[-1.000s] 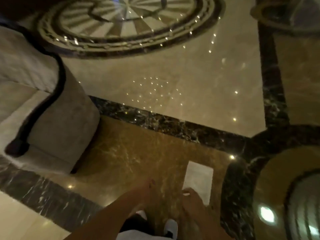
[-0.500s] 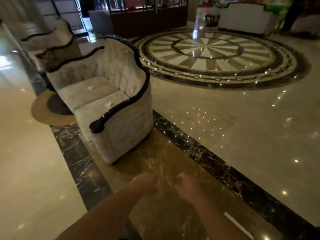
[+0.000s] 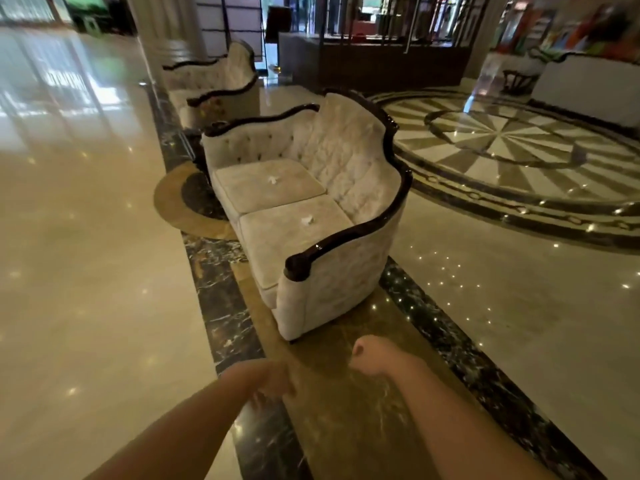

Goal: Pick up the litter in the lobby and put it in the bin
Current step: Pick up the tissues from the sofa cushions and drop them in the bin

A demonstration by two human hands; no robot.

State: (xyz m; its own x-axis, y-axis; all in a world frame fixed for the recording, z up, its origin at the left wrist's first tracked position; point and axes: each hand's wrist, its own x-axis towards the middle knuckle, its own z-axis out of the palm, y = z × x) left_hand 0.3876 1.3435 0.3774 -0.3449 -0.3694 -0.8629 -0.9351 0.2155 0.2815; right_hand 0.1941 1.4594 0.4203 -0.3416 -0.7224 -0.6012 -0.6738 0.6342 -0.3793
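Observation:
Two small crumpled white scraps of litter lie on the cream sofa (image 3: 332,289) ahead of me: the far scrap (image 3: 273,180) on the back cushion, the near scrap (image 3: 307,220) on the front cushion. My left hand (image 3: 273,381) hangs low over the dark marble strip, blurred, its fingers curled downward and hidden. My right hand (image 3: 367,355) is a closed fist with nothing visible in it, just short of the sofa's near corner. No bin is in view.
A second matching sofa (image 3: 214,88) stands farther back on the left. A round patterned floor inlay (image 3: 519,147) spreads to the right. Polished marble floor (image 3: 86,271) lies to the left. A dark counter (image 3: 381,64) and a white sofa (image 3: 588,88) stand behind.
My view has lifted from the floor to the sofa and come closer to it. The white paper sheet on the floor has dropped out of view. Both hands have curled in.

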